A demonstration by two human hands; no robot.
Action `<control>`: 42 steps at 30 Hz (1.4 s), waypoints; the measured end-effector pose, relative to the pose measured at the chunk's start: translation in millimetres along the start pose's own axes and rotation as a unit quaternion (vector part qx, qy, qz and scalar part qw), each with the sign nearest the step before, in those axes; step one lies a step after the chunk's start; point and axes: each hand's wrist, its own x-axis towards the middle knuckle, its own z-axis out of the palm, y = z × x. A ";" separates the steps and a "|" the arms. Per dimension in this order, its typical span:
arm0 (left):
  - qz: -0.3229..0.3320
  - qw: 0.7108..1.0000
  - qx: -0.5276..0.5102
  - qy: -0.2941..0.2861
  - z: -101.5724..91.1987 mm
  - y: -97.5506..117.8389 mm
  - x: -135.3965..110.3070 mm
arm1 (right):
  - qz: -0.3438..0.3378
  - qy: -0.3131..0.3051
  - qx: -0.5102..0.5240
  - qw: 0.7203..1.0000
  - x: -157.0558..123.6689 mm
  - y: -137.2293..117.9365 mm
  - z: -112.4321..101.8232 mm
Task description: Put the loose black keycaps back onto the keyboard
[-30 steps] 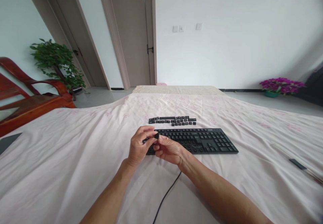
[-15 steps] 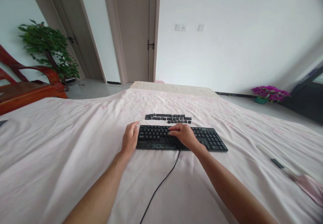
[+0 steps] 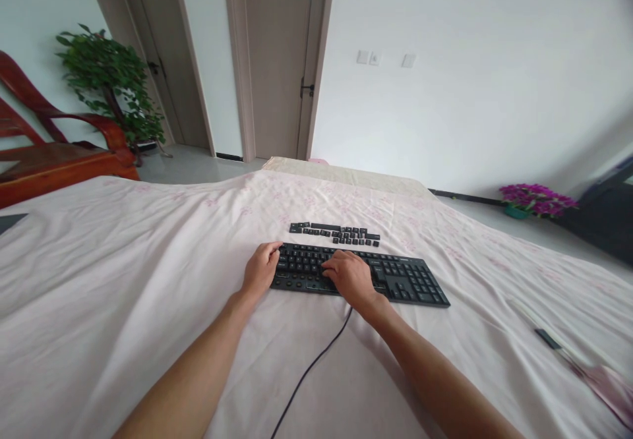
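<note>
A black keyboard [image 3: 415, 284] lies on the cloth, its lower rows partly stripped of keycaps at the left and centre. My left hand [image 3: 261, 269] grips the keyboard's left end, thumb and fingers closed at the top corner. Over the middle keys rests my right hand [image 3: 350, 277], its fingers bent and pressed together against the board; what they pinch, if anything, is hidden. Behind the keyboard, loose black keycaps [image 3: 353, 234] lie in rough rows, with a long space bar [image 3: 326, 227] among them.
A black cable [image 3: 309, 368] runs from the keyboard towards me. The pale flowered cloth [image 3: 163, 281] is wrinkled. At right lies a thin object with a dark band [image 3: 548, 339]. A dark flat edge [image 3: 10, 223] shows at far left, near a wooden chair [image 3: 64, 155].
My right hand has moved down and slightly left over the keys, its fingertips now lower on the board. The left hand has closed more around the keyboard's corner. The view has tilted slightly.
</note>
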 end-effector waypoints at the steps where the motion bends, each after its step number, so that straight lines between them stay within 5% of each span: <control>1: 0.000 1.000 0.000 0.001 -0.2 0.5 0.0 | -0.003 -0.002 -0.009 1.000 0.7 -1.0 -0.6; 22: 0.022 1.000 0.006 -0.003 -0.1 1.1 0.5 | -0.104 -0.063 -0.149 0.981 9.5 -17.1 -3.4; 34: 0.027 1.000 0.011 0.001 2.9 -3.4 0.0 | -0.092 -0.034 -0.186 0.978 -14.7 -29.9 3.7; 42: 0.022 1.000 0.006 0.003 2.2 -0.6 0.0 | -0.087 -0.035 -0.110 0.990 -6.8 -14.0 -6.7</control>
